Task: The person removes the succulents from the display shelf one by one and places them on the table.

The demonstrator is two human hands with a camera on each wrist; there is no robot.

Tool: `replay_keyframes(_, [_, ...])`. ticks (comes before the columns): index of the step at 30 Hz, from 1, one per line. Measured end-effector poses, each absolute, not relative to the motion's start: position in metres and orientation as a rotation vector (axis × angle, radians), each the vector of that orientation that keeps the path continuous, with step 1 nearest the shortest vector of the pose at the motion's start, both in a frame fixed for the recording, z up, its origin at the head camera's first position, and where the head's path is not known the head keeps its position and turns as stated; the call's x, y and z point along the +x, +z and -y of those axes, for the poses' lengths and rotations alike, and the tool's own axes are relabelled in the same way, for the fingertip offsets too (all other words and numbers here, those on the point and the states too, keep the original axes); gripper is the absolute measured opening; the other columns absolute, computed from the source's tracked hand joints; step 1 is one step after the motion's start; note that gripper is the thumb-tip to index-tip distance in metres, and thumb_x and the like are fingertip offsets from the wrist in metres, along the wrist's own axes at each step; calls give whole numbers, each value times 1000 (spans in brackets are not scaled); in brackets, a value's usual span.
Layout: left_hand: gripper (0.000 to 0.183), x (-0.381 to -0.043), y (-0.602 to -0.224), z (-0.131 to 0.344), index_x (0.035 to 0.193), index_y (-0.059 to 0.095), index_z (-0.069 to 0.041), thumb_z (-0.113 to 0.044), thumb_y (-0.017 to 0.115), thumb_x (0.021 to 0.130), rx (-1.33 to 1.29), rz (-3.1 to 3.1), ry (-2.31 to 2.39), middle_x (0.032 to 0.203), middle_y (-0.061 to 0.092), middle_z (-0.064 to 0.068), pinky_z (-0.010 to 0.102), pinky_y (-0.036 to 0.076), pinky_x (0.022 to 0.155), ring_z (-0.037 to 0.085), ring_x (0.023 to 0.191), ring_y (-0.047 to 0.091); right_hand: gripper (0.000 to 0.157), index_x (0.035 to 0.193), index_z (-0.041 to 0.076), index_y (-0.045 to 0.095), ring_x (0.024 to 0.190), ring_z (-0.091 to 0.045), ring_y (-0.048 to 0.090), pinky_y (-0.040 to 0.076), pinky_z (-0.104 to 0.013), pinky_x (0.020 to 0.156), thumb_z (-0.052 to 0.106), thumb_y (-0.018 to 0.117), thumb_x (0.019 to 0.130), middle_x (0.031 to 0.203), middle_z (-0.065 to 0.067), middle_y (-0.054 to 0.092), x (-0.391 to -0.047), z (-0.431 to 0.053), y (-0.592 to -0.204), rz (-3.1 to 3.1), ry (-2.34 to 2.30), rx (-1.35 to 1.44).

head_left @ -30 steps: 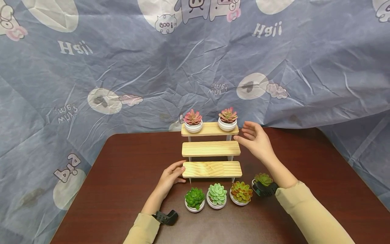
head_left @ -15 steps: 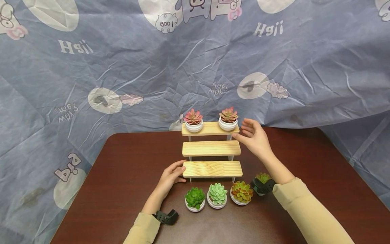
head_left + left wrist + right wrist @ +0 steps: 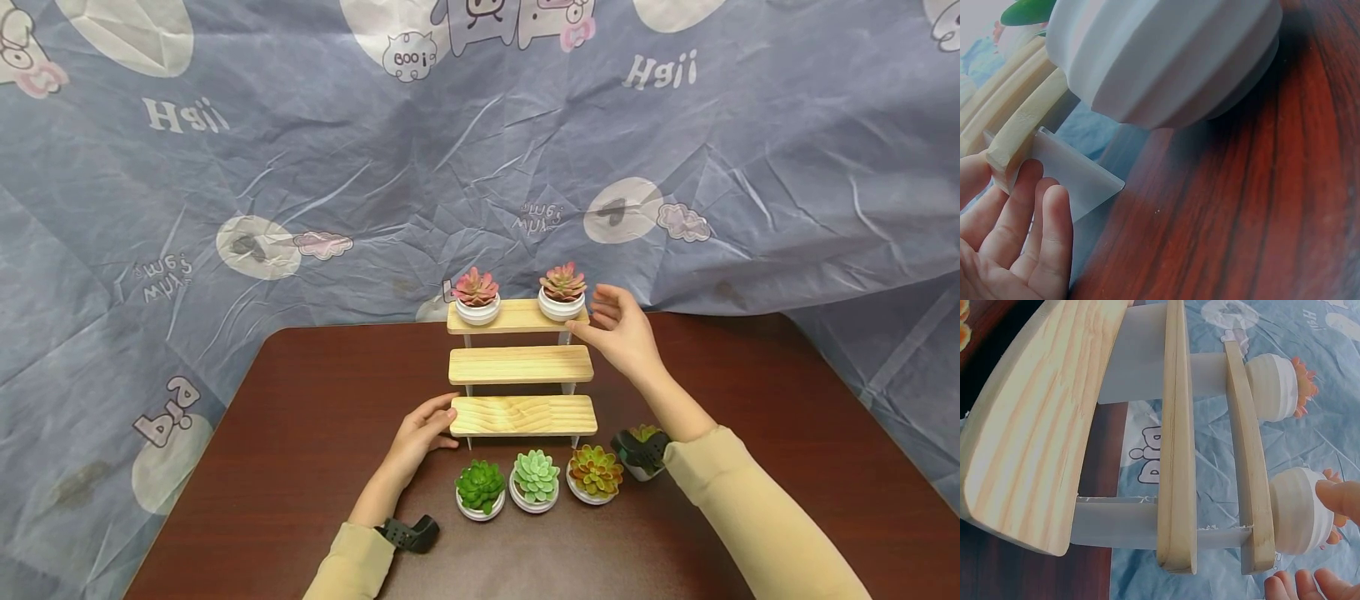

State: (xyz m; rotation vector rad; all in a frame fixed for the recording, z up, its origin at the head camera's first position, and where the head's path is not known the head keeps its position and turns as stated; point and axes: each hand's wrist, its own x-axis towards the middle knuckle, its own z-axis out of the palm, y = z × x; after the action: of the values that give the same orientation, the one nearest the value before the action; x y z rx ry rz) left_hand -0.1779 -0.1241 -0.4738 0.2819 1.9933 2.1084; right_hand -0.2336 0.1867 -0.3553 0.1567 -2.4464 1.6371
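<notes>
A three-tier wooden shelf stand point(image 3: 521, 365) with pale boards and translucent supports stands on the table. My left hand point(image 3: 416, 431) grips the left end of its lowest board point(image 3: 1025, 119), fingers around the board's corner in the left wrist view. On the top tier sit two pink succulents in white pots, one left point(image 3: 477, 298) and one right point(image 3: 562, 293). My right hand point(image 3: 622, 332) is beside the right one, fingers spread and bent slightly. Its thumb point(image 3: 1339, 497) overlaps that pot point(image 3: 1300, 509) in the right wrist view; whether it touches I cannot tell.
In front of the stand, potted succulents line up: dark green point(image 3: 480, 490), pale green point(image 3: 535, 481), orange-green point(image 3: 595, 473) and one point(image 3: 646, 473) partly hidden by the right wrist's black band point(image 3: 641, 451). Blue printed cloth point(image 3: 375, 167) hangs behind the dark red table point(image 3: 300, 467).
My right hand has moved slightly left and away from me, closer to the right pink succulent's pot. The left hand stays at the lowest board.
</notes>
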Motion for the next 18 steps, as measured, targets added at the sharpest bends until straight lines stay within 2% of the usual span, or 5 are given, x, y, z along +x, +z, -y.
replay_keyframes(8, [44,-178,-473,124,137,46,-1,-17,53,98,267,-1990,2107,104,60,6,43,56,76,15,89,60,82,142,-4,29,125,-35,43,38,-40,104,23,76,80,139,-22,38,-239,-183,-356,2437,1654,147])
replay_keyframes(18, [43,-177,-472,123,137,46,0,-16,53,98,261,-1983,2121,109,60,9,40,57,75,15,90,61,84,143,-4,28,126,-36,41,37,-41,105,24,76,81,139,-24,37,-244,-180,-354,2438,1654,161])
